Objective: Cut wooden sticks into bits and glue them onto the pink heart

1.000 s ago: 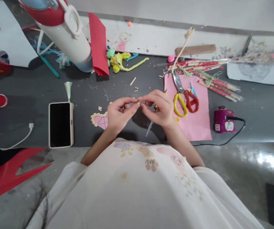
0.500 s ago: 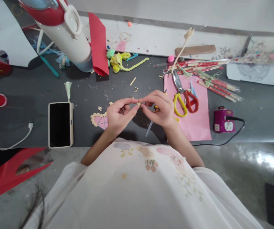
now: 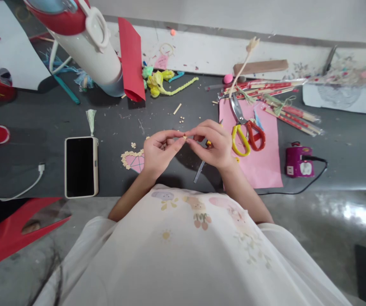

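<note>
Both hands are raised over the dark grey table (image 3: 112, 180) and brought together fingertip to fingertip in front of the torso. In the head view, the last second shows almost no change: the hands keep the same position, with at most a slight shift at the fingertips, and the loose parts on the table lie where they lay. The work in hand therefore appears to remain at the fine-handling stage. The left hand (image 3: 160, 153) and the right hand (image 3: 213, 143) are both in a narrow pinch, thumb against index finger, holding a tiny pale beige piece (image 3: 185, 137) between them; its exact shape is too small to tell. Both forearms angle inward from the table's near edge. The pink heart-shaped card edged with beige pieces (image 3: 135, 162) lies just beside the left hand, partly covered by it. A cluster of small beige bits (image 3: 181, 120) lies beyond the fingertips. A slim grey strip (image 3: 198, 172) projects from beneath the right hand, left of the scissors with yellow and red handles (image 3: 238, 112).
</note>
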A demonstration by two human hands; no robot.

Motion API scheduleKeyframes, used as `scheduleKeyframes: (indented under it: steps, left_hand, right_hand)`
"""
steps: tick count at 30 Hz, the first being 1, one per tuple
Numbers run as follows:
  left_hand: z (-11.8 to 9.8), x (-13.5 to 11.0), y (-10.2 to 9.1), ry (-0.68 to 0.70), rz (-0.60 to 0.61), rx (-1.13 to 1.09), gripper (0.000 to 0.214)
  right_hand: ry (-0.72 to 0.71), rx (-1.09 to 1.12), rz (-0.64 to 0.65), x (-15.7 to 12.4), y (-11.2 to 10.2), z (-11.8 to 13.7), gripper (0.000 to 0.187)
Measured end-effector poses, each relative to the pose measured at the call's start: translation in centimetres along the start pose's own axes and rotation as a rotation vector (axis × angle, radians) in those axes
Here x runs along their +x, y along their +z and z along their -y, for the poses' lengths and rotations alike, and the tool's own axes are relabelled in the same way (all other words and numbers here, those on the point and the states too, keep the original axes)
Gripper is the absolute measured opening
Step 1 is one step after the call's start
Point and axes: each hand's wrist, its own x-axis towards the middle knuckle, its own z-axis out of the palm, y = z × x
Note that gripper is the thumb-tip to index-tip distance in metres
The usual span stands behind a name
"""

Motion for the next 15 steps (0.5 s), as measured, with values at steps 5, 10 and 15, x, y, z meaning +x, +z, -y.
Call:
scheduleKeyframes:
  steps: [5,10,15]
  left_hand:
    - [0.48,0.19,-0.04,-0.143,0.015,-0.133,0.02]
    - [0.24,0.24,-0.09,-0.138,0.002,-0.101,0.021]
    - [-0.28,0.04,-0.21,0.097,-0.092,0.167,0.015]
  right_hand:
    - [0.062,0.011,0.013,0.13,0.18,-0.02,0.013]
    - [0.083,0.059,0.019,0.5,0.11,0.13,0.009]
    - [0.099,0.042,0.022,0.53,-0.06,0.16,0.008]
